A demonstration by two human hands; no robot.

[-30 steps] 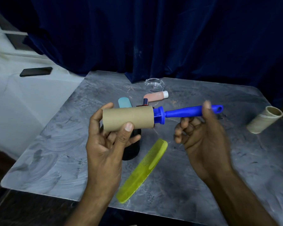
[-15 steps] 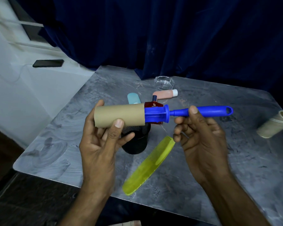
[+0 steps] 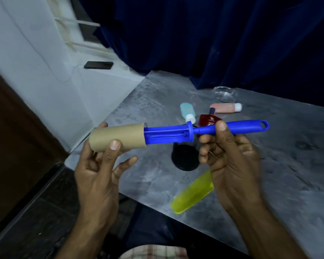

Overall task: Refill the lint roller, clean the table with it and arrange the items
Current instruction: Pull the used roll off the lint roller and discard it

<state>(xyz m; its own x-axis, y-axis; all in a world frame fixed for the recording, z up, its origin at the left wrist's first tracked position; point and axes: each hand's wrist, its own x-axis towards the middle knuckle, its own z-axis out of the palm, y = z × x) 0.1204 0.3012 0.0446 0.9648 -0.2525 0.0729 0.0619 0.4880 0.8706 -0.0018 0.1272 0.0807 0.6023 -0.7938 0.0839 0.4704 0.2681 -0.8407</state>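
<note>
I hold a blue lint roller [image 3: 230,128] level in the air above the table's left part. My right hand [image 3: 230,161] grips its handle, thumb on top. A tan cardboard tube [image 3: 118,137] sits partly on the roller's blue core [image 3: 166,135], most of the core showing bare. My left hand [image 3: 99,165] clasps that tube between thumb and fingers. The grey table [image 3: 279,165] lies below.
On the table lie a yellow comb [image 3: 193,193], a black round object [image 3: 183,159], a red packet [image 3: 209,120], a teal bottle [image 3: 187,111], a pink bottle [image 3: 225,107] and a clear glass dish [image 3: 224,93]. A phone [image 3: 98,65] rests on the white ledge at left. Dark blue curtain behind.
The tan tube has slid leftward off the blue core, exposing most of it. The view has swung left, so the second tube at the right is out of sight.
</note>
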